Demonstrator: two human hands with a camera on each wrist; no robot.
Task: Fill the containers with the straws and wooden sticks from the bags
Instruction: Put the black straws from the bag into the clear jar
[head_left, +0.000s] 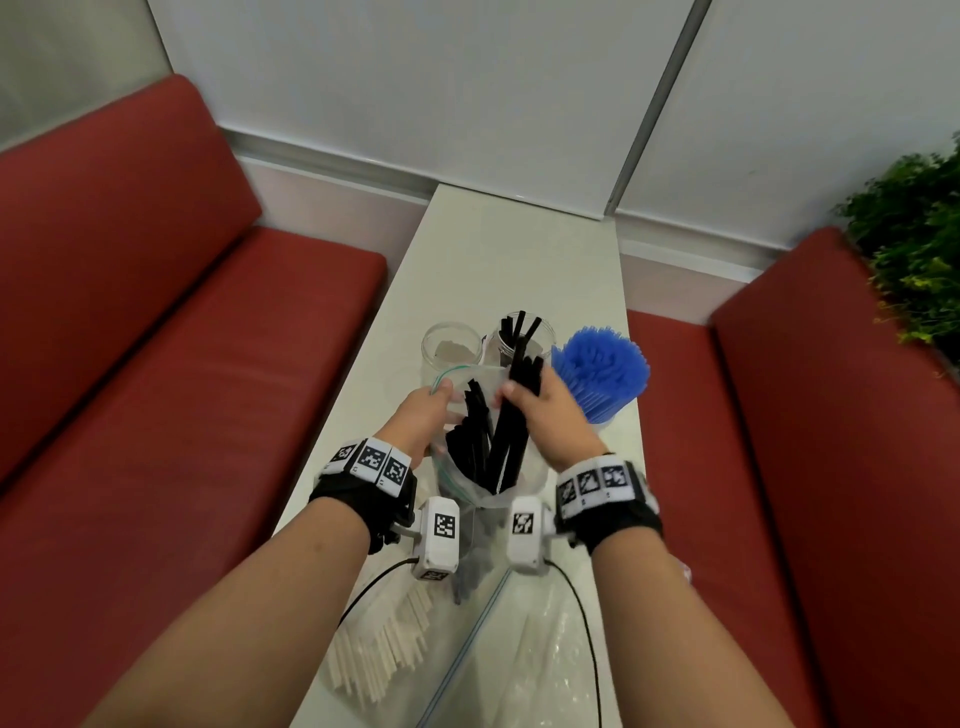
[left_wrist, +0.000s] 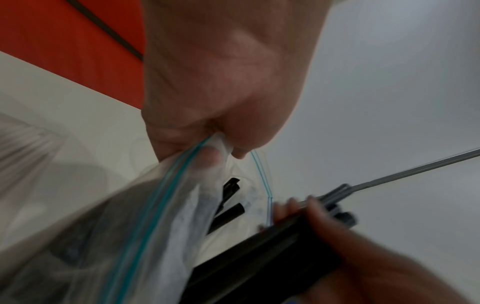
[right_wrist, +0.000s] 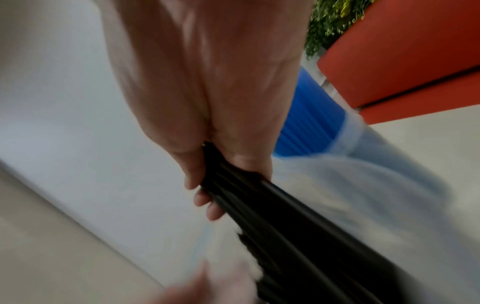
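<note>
My left hand (head_left: 423, 410) pinches the rim of a clear zip bag (head_left: 457, 483) and holds its mouth up; the wrist view shows the hand (left_wrist: 207, 133) gripping the teal zip strip. My right hand (head_left: 540, 410) grips a bundle of black straws (head_left: 506, 441) that reaches down into the bag; the right wrist view shows fingers (right_wrist: 205, 201) curled round the black straws (right_wrist: 272, 216). More black straws lie in the bag (left_wrist: 228, 214). Behind stand an empty clear jar (head_left: 451, 345), a jar with a few black straws (head_left: 517, 338) and a jar packed with blue straws (head_left: 600, 369).
A narrow white table (head_left: 519, 249) runs to the wall between two red benches (head_left: 182, 338). Near me lie a bag of wooden sticks (head_left: 379, 649) and another clear bag (head_left: 535, 660). A green plant (head_left: 914, 234) stands at the right.
</note>
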